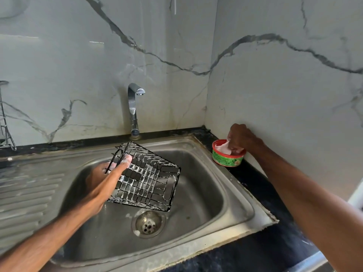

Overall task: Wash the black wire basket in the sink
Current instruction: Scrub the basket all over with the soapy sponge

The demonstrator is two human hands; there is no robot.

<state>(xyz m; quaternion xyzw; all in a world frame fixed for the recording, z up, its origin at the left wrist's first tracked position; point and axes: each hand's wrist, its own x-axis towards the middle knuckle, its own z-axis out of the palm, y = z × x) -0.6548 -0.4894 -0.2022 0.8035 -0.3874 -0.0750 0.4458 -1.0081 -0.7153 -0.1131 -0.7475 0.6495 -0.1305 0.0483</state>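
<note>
- The left arm reaches in from the lower left over the basin. The left hand (106, 179) grips one side of the black wire basket (147, 173) near its open end, with foamy fingers curled round the wires.
- The basket hangs tilted above the sink (231, 195), clear of the bottom and just above the drain (148, 223). White suds cling to its wires.
- The right arm stretches to the far right corner. The right hand (242, 138) is bent down, with its fingertips pinching a pale pink pad (222, 148) inside a green tub (227, 159) with a red rim.
- The tub stands on the black counter (263, 185), just beside the sink's right edge.
- A chrome tap (134, 108) rises behind the basin, and no water is visible at its spout.
- A ribbed draining board (25, 193) lies to the left.
- Grey-veined marble walls (275, 85) meet in the corner.
</note>
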